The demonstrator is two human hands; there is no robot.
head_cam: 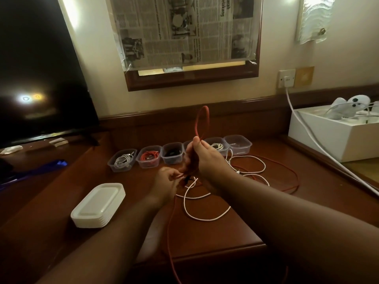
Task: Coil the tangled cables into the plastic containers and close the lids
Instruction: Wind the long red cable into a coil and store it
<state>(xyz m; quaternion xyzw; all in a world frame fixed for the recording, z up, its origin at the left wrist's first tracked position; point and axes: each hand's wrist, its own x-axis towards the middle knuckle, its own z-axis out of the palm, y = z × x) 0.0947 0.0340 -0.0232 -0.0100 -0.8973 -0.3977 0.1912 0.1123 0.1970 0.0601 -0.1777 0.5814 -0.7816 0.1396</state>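
My right hand (205, 158) grips a red cable (203, 124) whose loop stands up above the fist. My left hand (166, 181) pinches a lower part of the same cable near a dark plug. The rest of the red cable runs across the desk and hangs over the front edge. A white cable (207, 217) lies looped on the desk under my hands. Behind them stands a row of several clear plastic containers (238, 144): some hold coiled white (123, 160), red (148, 156) and black (172, 152) cables, and the rightmost one looks empty. All are without lids.
A stack of white lids (98, 206) sits at the front left of the wooden desk (317, 181). A dark TV screen (41, 78) stands at the left. A white box (328, 134) sits at the right, with a white power cord (307, 130) from a wall socket crossing it.
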